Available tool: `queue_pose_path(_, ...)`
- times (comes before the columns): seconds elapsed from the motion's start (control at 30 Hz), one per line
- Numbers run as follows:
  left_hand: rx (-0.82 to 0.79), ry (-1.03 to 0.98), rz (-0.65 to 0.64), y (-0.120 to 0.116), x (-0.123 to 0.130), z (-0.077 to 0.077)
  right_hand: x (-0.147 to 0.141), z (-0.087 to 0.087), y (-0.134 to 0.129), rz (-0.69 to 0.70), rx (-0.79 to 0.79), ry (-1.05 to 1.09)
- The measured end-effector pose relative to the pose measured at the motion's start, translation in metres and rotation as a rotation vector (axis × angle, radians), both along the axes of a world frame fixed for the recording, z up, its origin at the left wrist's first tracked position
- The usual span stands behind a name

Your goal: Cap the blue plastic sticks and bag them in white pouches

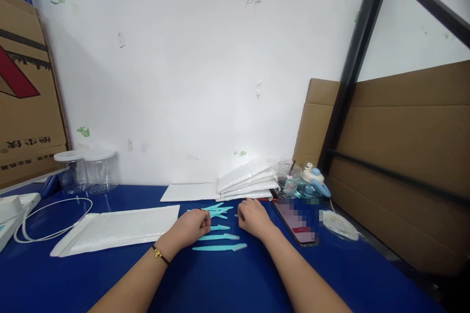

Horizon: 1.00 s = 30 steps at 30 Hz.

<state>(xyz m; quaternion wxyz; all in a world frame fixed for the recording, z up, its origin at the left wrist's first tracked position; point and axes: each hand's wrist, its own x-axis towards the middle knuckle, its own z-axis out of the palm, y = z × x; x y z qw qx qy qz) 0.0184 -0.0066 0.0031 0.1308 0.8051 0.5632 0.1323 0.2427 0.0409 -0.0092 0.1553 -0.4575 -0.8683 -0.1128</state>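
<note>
Several turquoise eyebrow razors lie on the blue tabletop between my two hands. One razor [220, 228] sticks out to the right from under the pinched fingers of my left hand [198, 225], which hides its handle end. Nearer to me, a second razor [216, 237] and a third razor [218, 248] lie side by side, roughly parallel. Behind them is a loose, crossed pile of razors [218, 211]. To the right, the fingers of my right hand [253, 215] are drawn together by a small pale bit, too small to name.
A white padded mailer [132, 225] lies at the left, near a white cable [22, 234]. More mailers [246, 181] are stacked against the wall. A phone [295, 225], a plastic cup [288, 176] and a blue-and-white bottle [312, 183] stand or lie at the right. Two clear jars [100, 173] stand back left.
</note>
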Motion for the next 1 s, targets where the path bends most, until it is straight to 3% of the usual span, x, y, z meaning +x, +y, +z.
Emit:
queue_pose_path(0.2,0.041,-0.023,-0.019,0.003,-0.003,-0.006,-0.001,0.014,-0.016,0.232,0.465,0.145)
queue_pose_path(0.37,0.047,-0.023,-0.020,0.004,-0.004,-0.010,-0.005,0.017,-0.027,0.268,0.526,0.111)
queue_pose_path(0.53,0.061,-0.021,-0.019,0.003,-0.004,-0.009,-0.005,0.016,-0.028,0.279,0.457,0.176)
queue_pose_path(0.7,0.034,-0.077,-0.028,0.003,-0.003,-0.007,-0.004,0.010,-0.018,0.252,0.238,0.538)
queue_pose_path(0.87,-0.044,-0.269,-0.023,0.006,-0.002,-0.008,0.004,0.005,-0.007,0.168,-0.230,1.206)
queue_pose_path(1.0,-0.067,-0.409,-0.043,0.010,-0.002,-0.010,0.009,0.007,-0.007,0.224,-0.548,1.405)
